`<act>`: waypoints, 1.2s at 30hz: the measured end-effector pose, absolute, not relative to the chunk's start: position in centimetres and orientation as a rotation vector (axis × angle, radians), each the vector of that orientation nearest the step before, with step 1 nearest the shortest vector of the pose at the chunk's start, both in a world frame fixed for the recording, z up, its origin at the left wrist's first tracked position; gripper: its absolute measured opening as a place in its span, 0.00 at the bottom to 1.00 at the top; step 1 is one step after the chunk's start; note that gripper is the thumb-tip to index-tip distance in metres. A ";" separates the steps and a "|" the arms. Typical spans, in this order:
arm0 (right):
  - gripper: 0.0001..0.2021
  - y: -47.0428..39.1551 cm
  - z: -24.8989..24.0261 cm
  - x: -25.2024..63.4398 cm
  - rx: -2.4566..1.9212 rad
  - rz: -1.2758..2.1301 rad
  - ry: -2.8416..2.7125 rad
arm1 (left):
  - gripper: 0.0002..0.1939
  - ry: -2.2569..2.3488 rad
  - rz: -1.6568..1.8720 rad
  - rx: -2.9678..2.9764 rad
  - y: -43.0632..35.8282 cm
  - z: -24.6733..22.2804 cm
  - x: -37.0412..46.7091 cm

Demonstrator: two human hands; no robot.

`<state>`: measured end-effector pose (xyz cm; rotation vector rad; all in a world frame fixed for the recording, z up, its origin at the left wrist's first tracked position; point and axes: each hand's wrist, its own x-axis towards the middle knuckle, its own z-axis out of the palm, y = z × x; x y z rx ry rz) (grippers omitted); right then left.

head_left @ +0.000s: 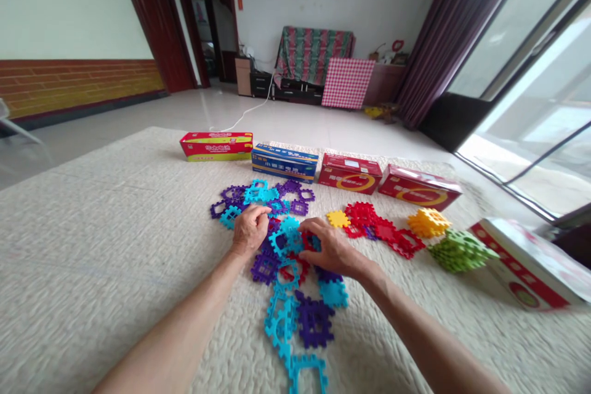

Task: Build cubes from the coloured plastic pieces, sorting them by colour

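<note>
A loose pile of interlocking plastic pieces runs down the middle of the mat, with light-blue pieces (pixel 287 239), purple pieces (pixel 314 320) and a few red ones among them. My left hand (pixel 252 229) is at the pile's left side, its fingers closed together over the pieces; what they hold, if anything, is hidden. My right hand (pixel 325 247) lies at the right side, thumb and fingers apart, over red and purple pieces. To the right are a red heap (pixel 385 231), a yellow piece (pixel 338 219), a yellow stack (pixel 428 222) and a green stack (pixel 462 251).
Behind the pieces stand a red-and-green box (pixel 217 146), a blue box (pixel 284 163) and two red boxes (pixel 349 173), (pixel 419 187). A white-and-red box (pixel 530 265) is at the right. All rest on a quilted cream mat (pixel 138 228).
</note>
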<state>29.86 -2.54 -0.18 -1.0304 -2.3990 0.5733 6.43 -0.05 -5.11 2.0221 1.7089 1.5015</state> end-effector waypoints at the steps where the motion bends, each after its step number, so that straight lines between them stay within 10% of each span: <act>1: 0.24 -2.5 0.1 30.0 -0.988 0.571 -2.424 | 0.13 1.704 1.497 2.033 -0.1 -5.1 6.4; 11: 0.25 -4.9 7.4 33.4 -0.865 0.499 -2.693 | 0.14 1.737 1.471 2.039 0.0 -5.0 6.5; 36: 0.10 -3.6 -0.6 29.5 -0.980 0.479 -2.375 | 0.15 1.752 1.436 2.025 0.6 -5.5 5.9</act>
